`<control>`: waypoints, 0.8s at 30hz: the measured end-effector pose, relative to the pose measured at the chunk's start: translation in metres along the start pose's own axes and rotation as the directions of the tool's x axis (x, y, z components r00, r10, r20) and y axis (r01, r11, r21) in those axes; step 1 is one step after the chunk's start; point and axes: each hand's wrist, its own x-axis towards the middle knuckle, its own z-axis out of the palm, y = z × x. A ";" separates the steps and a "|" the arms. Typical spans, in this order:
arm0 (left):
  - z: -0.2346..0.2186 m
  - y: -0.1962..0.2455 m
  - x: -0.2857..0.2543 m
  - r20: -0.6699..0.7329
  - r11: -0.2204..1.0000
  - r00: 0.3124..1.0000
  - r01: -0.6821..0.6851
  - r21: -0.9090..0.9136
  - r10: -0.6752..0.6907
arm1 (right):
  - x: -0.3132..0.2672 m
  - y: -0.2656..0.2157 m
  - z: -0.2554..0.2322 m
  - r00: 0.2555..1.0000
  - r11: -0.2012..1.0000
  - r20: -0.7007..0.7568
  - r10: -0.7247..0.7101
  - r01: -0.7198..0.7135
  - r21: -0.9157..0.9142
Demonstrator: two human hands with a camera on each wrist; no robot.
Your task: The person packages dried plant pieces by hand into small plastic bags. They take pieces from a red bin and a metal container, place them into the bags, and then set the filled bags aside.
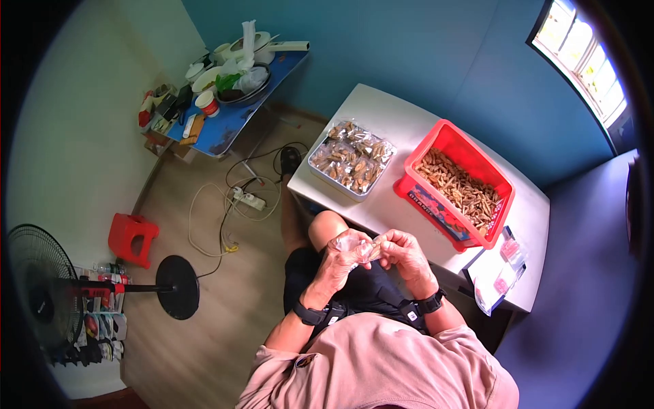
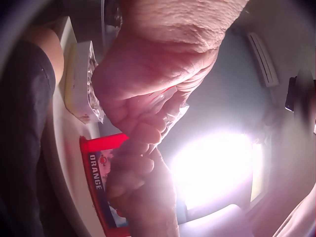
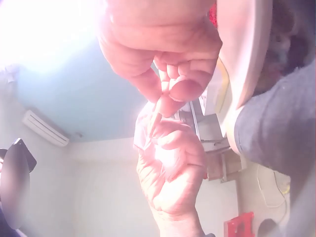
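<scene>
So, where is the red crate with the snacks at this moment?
In the head view the red crate stands on the white table, to the right of the tray of filled bags and just beyond the person's right hand.

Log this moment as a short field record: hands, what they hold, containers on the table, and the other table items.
left hand: grips a small clear plastic bag over the lap
right hand: fingers pinch the same bag at its mouth
red crate: on the white table, holds loose brown snacks
grey tray: left of the crate, piled with filled clear packets
table edge near person: flat empty bags
contents of held bag: cannot tell
</scene>
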 end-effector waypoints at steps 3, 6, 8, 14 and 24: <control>0.014 0.000 0.017 0.053 1.000 0.998 -0.014 -0.017 0.015 | -0.005 -0.022 -0.010 0.995 0.995 -0.039 -0.092 0.090 -0.044; 0.031 0.002 0.040 0.116 1.000 0.993 -0.002 0.001 0.002 | -0.015 -0.049 -0.022 0.978 0.970 -0.082 -0.190 0.174 -0.167; 0.046 0.002 0.058 0.158 1.000 0.987 -0.015 -0.009 0.016 | -0.018 -0.069 -0.033 0.955 0.927 -0.090 -0.282 0.247 -0.282; 0.091 -0.009 0.136 0.287 0.998 0.958 0.029 -0.062 -0.010 | -0.023 -0.152 -0.052 0.860 0.743 -0.163 -0.484 0.306 -0.595; 0.116 -0.008 0.172 0.129 0.966 0.991 0.071 -0.249 -0.040 | 0.051 -0.211 -0.097 0.712 0.038 -0.029 -0.701 -0.004 -0.999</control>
